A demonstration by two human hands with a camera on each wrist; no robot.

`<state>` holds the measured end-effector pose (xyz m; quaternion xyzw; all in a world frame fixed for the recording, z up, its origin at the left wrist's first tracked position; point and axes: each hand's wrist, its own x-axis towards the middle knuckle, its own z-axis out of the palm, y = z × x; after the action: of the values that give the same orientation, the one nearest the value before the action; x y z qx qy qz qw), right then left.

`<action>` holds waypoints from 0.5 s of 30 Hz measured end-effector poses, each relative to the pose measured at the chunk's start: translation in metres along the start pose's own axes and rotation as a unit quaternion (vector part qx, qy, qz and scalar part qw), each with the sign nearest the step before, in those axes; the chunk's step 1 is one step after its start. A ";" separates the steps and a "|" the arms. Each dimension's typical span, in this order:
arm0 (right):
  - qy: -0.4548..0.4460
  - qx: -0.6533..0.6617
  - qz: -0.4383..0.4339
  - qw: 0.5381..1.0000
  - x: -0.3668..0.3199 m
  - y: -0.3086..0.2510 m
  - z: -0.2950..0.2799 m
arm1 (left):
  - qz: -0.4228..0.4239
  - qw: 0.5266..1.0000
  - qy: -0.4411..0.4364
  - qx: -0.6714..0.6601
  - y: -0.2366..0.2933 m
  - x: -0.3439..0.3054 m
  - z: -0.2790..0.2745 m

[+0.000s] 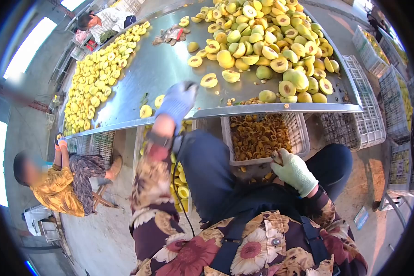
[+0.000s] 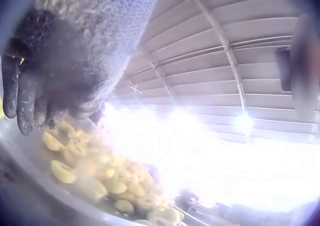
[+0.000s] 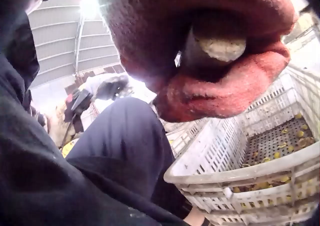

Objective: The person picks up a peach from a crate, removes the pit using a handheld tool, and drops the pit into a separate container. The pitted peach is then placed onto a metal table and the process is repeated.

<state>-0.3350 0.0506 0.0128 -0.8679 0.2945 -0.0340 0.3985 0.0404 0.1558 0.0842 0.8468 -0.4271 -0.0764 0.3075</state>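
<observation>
My left hand [image 1: 177,103], in a blue-grey glove, hangs over the front of the metal table [image 1: 156,60], blurred in the head view. Its dark-coated fingers [image 2: 26,103] point down, fairly straight, with no object showing between them. Closest to it lie a few yellow peach halves [image 1: 146,111]. In front of my lap, my right hand [image 1: 295,172], in a pale glove with a red palm, grips a short handle-like piece [image 3: 220,46] with a pale, rough end. The rest of that piece is hidden in the fist; I cannot tell its kind.
A large heap of whole and halved peaches [image 1: 262,39] covers the table's right; more halves [image 1: 94,76] line its left. Below stands a crate [image 1: 303,133] of brown pits and scraps. Other crates [image 1: 368,119] stand to the right. Two people [image 1: 55,184] sit at the left.
</observation>
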 end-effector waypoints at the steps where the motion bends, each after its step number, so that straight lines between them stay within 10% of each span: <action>1: 0.003 0.001 0.005 1.000 -0.004 0.001 -0.002 | 0.021 0.997 -0.004 0.075 0.006 0.024 0.013; 5: 0.029 0.007 0.016 0.999 -0.013 0.017 -0.009 | -0.050 0.973 -0.098 0.205 0.044 0.097 0.066; 12: 0.001 0.081 0.097 0.992 -0.013 0.016 -0.033 | -0.101 0.974 0.035 0.201 0.057 0.163 0.098; 15: 0.020 0.063 0.055 0.996 -0.008 0.031 -0.024 | 0.031 0.952 -0.031 0.304 0.031 0.179 0.110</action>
<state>-0.3634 0.0230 0.0087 -0.8230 0.3467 -0.0482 0.4474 0.0878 -0.0457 0.0385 0.8838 -0.4655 0.0400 0.0243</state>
